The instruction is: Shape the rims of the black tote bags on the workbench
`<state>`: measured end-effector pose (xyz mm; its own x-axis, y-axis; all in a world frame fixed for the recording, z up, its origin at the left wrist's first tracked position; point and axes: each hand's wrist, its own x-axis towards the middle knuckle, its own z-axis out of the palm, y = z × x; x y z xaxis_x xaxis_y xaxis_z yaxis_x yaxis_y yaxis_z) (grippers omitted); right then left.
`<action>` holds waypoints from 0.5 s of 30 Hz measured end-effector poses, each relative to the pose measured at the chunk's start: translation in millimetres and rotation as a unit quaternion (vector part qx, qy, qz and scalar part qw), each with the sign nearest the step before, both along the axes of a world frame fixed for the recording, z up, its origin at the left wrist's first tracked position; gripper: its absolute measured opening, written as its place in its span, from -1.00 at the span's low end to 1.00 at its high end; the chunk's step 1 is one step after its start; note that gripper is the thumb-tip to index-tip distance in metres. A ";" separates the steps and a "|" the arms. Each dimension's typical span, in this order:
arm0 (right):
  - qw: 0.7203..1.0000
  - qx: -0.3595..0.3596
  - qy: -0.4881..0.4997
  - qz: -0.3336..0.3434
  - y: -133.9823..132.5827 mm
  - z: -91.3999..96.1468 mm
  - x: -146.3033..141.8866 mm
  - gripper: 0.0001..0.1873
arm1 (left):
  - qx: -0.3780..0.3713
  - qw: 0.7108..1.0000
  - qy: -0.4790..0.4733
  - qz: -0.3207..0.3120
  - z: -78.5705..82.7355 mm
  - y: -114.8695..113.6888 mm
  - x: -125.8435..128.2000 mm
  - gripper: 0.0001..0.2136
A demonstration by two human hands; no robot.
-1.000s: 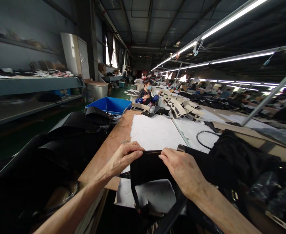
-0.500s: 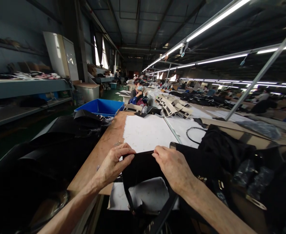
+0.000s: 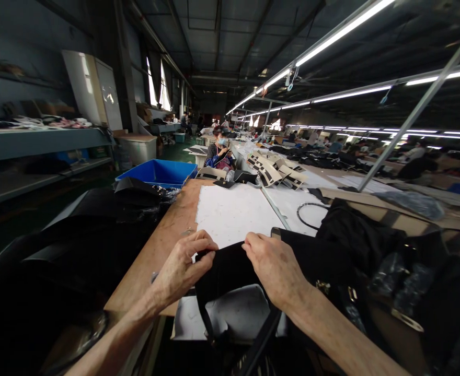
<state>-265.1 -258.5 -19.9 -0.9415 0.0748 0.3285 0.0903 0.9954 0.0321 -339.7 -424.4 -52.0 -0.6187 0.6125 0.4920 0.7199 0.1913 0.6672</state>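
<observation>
A black bag (image 3: 230,269) with a dangling strap (image 3: 262,337) hangs between my hands at the near end of the table. My left hand (image 3: 186,261) pinches its top edge at the left corner, thumb below and fingers above. Farther right on the same edge, my right hand (image 3: 273,263) is closed with thumb and forefinger on the material. Under the bag's opening shows a pale grey-white padded surface (image 3: 236,310); whether it belongs to the bag I cannot tell. The bag's lower part is lost in shadow.
A white sheet (image 3: 233,209) covers the wooden table (image 3: 163,230). Black bags with gold hardware (image 3: 355,250) pile up on the right; black material (image 3: 84,245) lies on the left. Beyond are a blue bin (image 3: 157,172), patterned cut pieces (image 3: 273,169) and a seated person (image 3: 219,151).
The edge between my hands now slants, its left corner slightly lower and bent under my left fingers. My grip stays on it, and the whole view has shifted slightly.
</observation>
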 end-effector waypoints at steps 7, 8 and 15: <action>1.000 0.005 0.004 -0.010 1.7 0.5 -5.8 -0.86 | -0.175 0.983 0.031 0.050 24.6 18.5 -0.9 -0.88; 1.000 0.008 0.004 -0.011 2.2 0.7 -6.3 -0.86 | -0.205 0.976 0.053 0.057 27.9 24.2 -1.6 -0.87; 0.999 -0.019 0.035 -0.016 13.7 6.1 4.8 -0.97 | -0.290 0.951 0.105 0.010 37.3 66.5 -10.6 -0.83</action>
<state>-260.2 -244.8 -13.8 -0.9134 0.1189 0.3892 0.1236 0.9922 -0.0130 -350.2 -357.9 -14.7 -0.5594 0.8073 0.1881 0.8173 0.4994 0.2873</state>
